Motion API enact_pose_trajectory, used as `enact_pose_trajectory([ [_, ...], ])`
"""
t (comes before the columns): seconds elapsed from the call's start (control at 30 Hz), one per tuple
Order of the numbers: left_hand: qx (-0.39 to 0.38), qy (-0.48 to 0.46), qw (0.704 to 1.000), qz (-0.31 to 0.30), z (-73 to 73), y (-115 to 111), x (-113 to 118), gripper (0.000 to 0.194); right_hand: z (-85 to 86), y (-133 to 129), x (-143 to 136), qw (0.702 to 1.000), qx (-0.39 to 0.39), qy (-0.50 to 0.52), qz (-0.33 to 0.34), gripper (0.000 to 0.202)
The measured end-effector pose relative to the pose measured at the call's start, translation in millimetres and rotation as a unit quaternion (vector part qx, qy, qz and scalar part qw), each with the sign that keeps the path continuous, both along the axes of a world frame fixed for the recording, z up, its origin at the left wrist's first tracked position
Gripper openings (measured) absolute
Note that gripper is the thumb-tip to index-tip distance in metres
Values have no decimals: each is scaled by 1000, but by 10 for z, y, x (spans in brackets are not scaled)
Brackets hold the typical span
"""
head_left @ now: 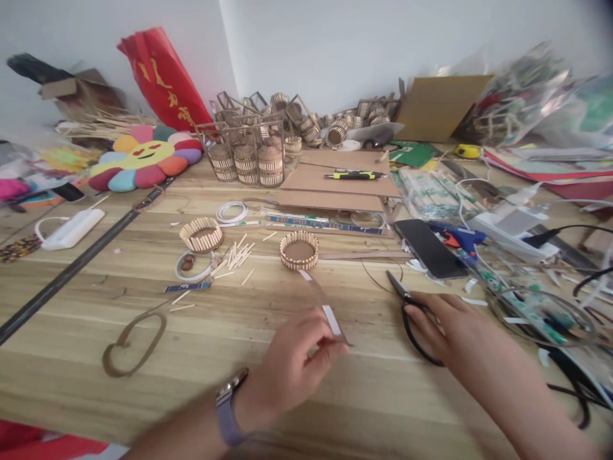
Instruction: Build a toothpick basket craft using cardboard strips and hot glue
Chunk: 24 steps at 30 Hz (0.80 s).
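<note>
My left hand (301, 354), with a watch on its wrist, has its fingers pinched at the near end of a thin brown strip (316, 291). A white piece of tape (331, 321) lies on that strip beside my fingers. The strip's far end reaches a small round stick-walled basket (299, 250) with a brown base. Over on the right, my right hand (438, 322) is closed round the handles of black scissors (400, 284), whose blades point away to the left. A second stick-walled ring (201, 235) stands to the left, near loose short sticks (237, 255).
A phone (431, 248) and a blue glue gun (460, 237) lie beyond my right hand. Brown cardboard (335, 201) with a yellow-black cutter (355, 175) is behind the basket. Finished lidded baskets (246, 163) stand at the back. A curled brown strip (158, 338) lies left.
</note>
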State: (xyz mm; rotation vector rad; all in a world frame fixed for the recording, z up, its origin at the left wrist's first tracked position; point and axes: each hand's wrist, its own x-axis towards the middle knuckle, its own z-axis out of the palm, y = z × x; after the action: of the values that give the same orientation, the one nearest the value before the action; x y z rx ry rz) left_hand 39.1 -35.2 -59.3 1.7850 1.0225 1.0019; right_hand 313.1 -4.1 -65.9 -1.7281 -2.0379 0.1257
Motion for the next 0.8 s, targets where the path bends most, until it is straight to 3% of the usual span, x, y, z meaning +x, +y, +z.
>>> enact_pose_trajectory([
  [0.07, 112, 74, 988, -71, -4, -32, 21, 24, 187, -82, -257, 989, -72, 103, 79, 42],
  [0.17, 205, 183, 946, -173, -68, -66, 81, 27, 380, -180, -595, 911, -243, 267, 197, 48],
  [0.3, 254, 286, 898, -216, -154, -56, 126, 25, 445, -172, -729, 831, -306, 435, 163, 48],
  [0.37, 248, 342, 888, -181, -137, -26, 92, 25, 462, -100, -662, 806, -293, 494, 140, 45],
  [0.5, 168, 478, 858, -82, -51, 47, -69, 10, 505, 84, -455, 803, -222, 549, 71, 35],
  [0.63, 125, 503, 853, -60, -79, 156, -198, 23, 467, 174, -347, 788, -199, 582, 28, 35],
  [0.73, 144, 497, 856, 25, -91, 331, -295, 23, 393, 192, -313, 795, -195, 574, 29, 38],
  [0.8, 165, 485, 854, 87, -8, 477, -429, 18, 353, 206, -283, 815, -174, 551, 34, 41],
])
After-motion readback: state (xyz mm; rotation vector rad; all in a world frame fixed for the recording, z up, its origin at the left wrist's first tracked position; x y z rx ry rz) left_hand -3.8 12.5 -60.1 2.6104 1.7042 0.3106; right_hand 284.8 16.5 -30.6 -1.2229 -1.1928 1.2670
